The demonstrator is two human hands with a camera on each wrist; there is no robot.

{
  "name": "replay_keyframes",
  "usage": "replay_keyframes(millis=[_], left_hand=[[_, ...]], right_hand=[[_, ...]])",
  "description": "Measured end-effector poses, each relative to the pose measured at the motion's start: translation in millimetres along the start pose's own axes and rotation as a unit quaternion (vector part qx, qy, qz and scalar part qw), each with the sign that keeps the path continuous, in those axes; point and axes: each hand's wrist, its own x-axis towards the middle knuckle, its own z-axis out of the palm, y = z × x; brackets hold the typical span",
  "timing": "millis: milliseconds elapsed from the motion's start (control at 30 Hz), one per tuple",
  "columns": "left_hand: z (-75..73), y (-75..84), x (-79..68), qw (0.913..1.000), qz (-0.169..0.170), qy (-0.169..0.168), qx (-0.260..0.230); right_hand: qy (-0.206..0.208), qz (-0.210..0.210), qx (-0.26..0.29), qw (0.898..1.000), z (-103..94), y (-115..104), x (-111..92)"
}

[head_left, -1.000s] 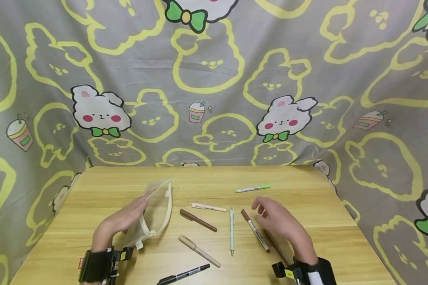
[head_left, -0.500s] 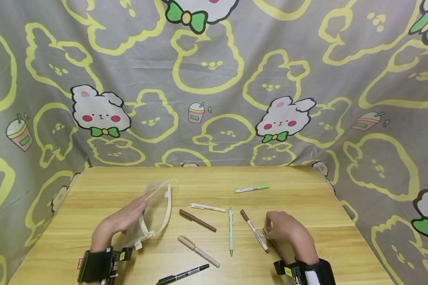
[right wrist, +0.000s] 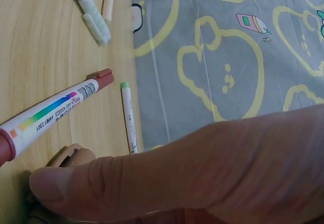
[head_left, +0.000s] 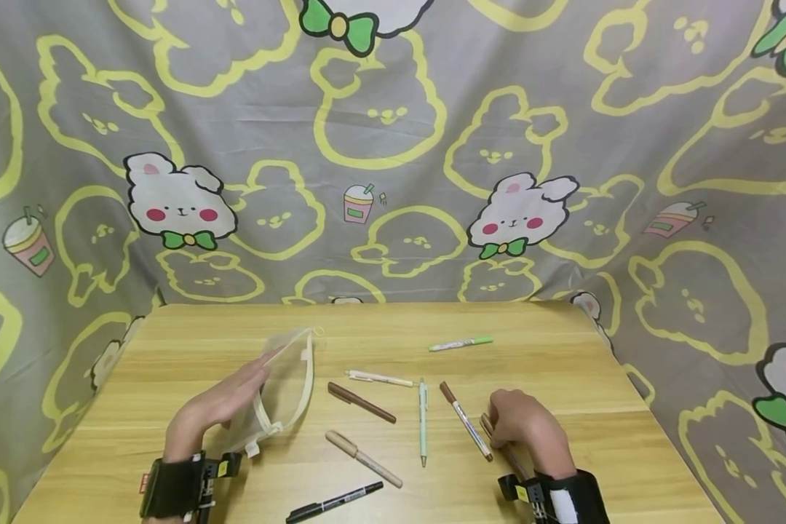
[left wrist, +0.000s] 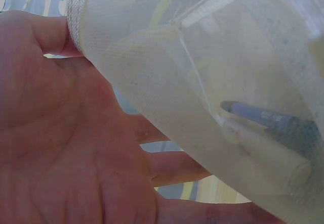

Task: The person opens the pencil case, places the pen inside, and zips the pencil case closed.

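Observation:
The translucent zip pouch [head_left: 287, 389] stands tilted at the left, its mouth facing right. My left hand [head_left: 225, 400] holds it from the left, fingers fairly straight; the fingertips are partly hidden behind the mesh. Inside the pouch, in the left wrist view, lie a bluish-capped pen [left wrist: 260, 115] and a pale cylindrical thing. My right hand [head_left: 527, 426] pinches a brown pen [head_left: 514, 463] lying on the table, thumb and fingers curled at it. Its tan-brown cap with a clip [right wrist: 76, 155] shows above the thumb in the right wrist view. Beside it lies a white marker with reddish-brown ends [head_left: 465, 421].
Between the hands lie a mint pen [head_left: 423, 422], a dark brown pen [head_left: 362, 402], a pale pen [head_left: 380, 378], a beige pen [head_left: 364, 458] and a black marker [head_left: 334, 502]. A green-capped marker [head_left: 461, 344] lies farther back. Patterned cloth [head_left: 393, 145] surrounds the wooden table.
My right hand has come down and slightly right, from hovering near the white marker to pinching the brown pen. The left hand and pouch stay in place.

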Motion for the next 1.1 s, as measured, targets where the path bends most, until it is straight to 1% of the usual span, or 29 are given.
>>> replay_keyframes(millis=[100,167,233,400,533,733,933,1100], left_hand=[[-1.1,0.7,1.3,0.9999,-0.01,-0.005,-0.013],[-1.8,0.4,-0.4,0.9995,-0.024,-0.009,-0.02],[-2.6,-0.2,-1.3,0.9992,-0.031,-0.011,-0.024],[-2.6,-1.5,-0.3,0.9994,-0.019,-0.011,-0.026],[-2.4,-0.8,-0.4,0.9994,-0.014,-0.01,-0.03],[-3.5,1.7,-1.2,0.9994,-0.02,-0.009,-0.029],[-4.3,3.8,-1.0,0.9986,-0.034,-0.018,-0.037],[-4.0,3.8,-1.0,0.9982,-0.037,-0.024,-0.041]], right_hand=[[0.002,0.001,0.006,1.0,0.4,-0.6,-0.1],[-0.001,0.0,0.011,1.0,2.5,-1.9,0.5],[-0.004,0.003,0.013,1.0,3.7,-2.8,1.2],[-0.005,0.011,0.014,1.0,2.5,-0.2,3.4],[0.019,0.003,0.009,1.0,-0.9,3.0,4.5],[0.051,-0.018,0.009,0.998,-4.7,1.3,4.6],[0.076,-0.029,0.037,0.996,-4.9,-8.6,3.8],[0.085,-0.05,0.043,0.994,-3.2,-22.4,5.6]])
